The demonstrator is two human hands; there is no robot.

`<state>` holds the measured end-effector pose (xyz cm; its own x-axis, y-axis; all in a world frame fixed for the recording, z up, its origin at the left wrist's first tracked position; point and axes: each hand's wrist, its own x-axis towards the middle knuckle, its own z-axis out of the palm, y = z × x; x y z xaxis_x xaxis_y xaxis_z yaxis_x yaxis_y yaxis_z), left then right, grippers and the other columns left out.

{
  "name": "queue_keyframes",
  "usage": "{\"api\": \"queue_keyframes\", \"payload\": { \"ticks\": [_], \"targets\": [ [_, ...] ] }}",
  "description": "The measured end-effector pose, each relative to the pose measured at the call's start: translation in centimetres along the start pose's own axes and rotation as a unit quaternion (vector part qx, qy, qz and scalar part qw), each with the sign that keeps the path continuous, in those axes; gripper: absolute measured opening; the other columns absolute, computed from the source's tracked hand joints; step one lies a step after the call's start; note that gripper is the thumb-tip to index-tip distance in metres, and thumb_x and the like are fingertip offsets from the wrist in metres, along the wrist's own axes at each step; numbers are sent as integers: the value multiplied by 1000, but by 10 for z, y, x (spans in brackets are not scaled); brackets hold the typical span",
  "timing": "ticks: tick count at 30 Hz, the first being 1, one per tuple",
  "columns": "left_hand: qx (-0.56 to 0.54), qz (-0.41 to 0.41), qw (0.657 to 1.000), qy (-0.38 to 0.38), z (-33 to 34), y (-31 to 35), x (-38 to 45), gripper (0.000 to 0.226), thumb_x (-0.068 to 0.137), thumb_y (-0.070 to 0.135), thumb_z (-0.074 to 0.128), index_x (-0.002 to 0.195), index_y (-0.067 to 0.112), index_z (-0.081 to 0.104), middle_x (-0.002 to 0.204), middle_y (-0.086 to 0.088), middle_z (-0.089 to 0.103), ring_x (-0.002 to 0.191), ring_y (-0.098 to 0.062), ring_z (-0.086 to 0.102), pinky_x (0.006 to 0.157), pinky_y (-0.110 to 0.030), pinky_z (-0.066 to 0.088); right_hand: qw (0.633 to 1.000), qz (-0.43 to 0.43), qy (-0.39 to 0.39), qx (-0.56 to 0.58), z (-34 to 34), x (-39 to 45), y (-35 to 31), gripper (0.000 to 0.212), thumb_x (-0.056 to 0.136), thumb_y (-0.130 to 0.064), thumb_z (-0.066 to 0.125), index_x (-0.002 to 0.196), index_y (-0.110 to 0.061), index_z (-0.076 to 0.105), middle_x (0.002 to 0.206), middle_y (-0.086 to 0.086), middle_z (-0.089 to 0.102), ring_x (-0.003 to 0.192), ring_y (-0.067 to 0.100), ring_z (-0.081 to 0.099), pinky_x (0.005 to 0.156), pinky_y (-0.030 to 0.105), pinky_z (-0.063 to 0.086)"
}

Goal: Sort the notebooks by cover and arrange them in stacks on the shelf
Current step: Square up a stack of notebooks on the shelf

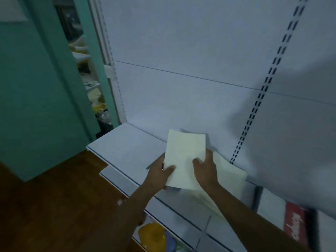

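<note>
A pale cream notebook (184, 153) is held just above the white shelf (125, 142), tilted toward the back panel. My left hand (160, 174) grips its lower left edge, thumb on the cover. My right hand (205, 169) holds its right side, fingers spread over the cover. Under and to the right of it lies a stack of similar cream notebooks (231, 176) on the shelf. Further right, a red and black notebook (295, 222) with white lettering rests on the shelf beside a white one (271, 206).
A white back panel with a slotted upright (263, 91) rises behind the shelf. A teal wall (36, 88) stands at the left over a wooden floor (54, 206). A lower shelf holds yellow and blue items (154, 235).
</note>
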<state>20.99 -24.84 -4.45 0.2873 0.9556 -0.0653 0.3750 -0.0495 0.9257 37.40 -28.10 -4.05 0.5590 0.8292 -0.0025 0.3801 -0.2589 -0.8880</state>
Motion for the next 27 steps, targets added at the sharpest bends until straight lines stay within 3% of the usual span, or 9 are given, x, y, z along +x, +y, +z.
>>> {"api": "queue_keyframes", "payload": {
  "ticks": [3, 6, 10, 15, 18, 22, 27],
  "targets": [
    [40, 30, 996, -76, 33, 4, 18, 45, 93, 29, 59, 134, 17, 46, 126, -5, 60, 101, -15, 57, 79, -27, 48, 997, 44, 66, -1, -28, -6, 22, 55, 94, -20, 51, 144, -12, 28, 125, 13, 59, 104, 30, 59, 84, 27, 42],
    [116, 56, 984, -119, 64, 8, 28, 43, 94, 35, 57, 131, 15, 47, 123, -7, 61, 103, -20, 59, 83, -28, 48, 992, 82, 98, -16, -52, -16, 42, 58, 95, -21, 52, 145, -12, 24, 127, 14, 55, 101, 29, 56, 85, 31, 43],
    [263, 84, 952, -129, 92, 9, 29, 48, 94, 39, 52, 134, 13, 43, 130, -10, 54, 118, -26, 53, 96, -37, 45, 990, 116, 68, -36, -66, -26, 64, 61, 92, -19, 57, 143, -9, 25, 134, 15, 50, 117, 31, 52, 94, 38, 46],
    [377, 50, 918, -108, 98, 16, 24, 59, 94, 44, 50, 143, 17, 31, 134, -11, 49, 120, -29, 52, 94, -41, 45, 982, 142, 26, -120, -69, -22, 80, 63, 88, -29, 63, 138, -4, 35, 133, 16, 51, 120, 29, 51, 96, 35, 44],
    [392, 37, 910, -127, 97, 15, 27, 60, 93, 46, 52, 142, 19, 31, 130, -10, 54, 117, -29, 55, 92, -41, 46, 974, 154, 3, -163, -66, -16, 84, 71, 90, -35, 60, 143, -1, 27, 135, 18, 45, 122, 30, 49, 98, 36, 43],
    [386, 35, 909, -155, 99, 15, 27, 59, 94, 41, 53, 142, 14, 32, 131, -12, 53, 117, -28, 54, 92, -39, 45, 964, 168, -18, -208, -65, -16, 91, 79, 93, -43, 53, 148, 0, 16, 148, 23, 23, 128, 33, 42, 104, 37, 38],
    [433, 52, 879, -193, 106, 18, 34, 50, 95, 36, 53, 133, 5, 41, 129, -14, 54, 116, -28, 54, 91, -35, 44, 966, 185, -39, -177, -69, -21, 102, 83, 92, -46, 53, 147, 2, 15, 141, 23, 37, 127, 34, 43, 105, 41, 41]
  ]
}}
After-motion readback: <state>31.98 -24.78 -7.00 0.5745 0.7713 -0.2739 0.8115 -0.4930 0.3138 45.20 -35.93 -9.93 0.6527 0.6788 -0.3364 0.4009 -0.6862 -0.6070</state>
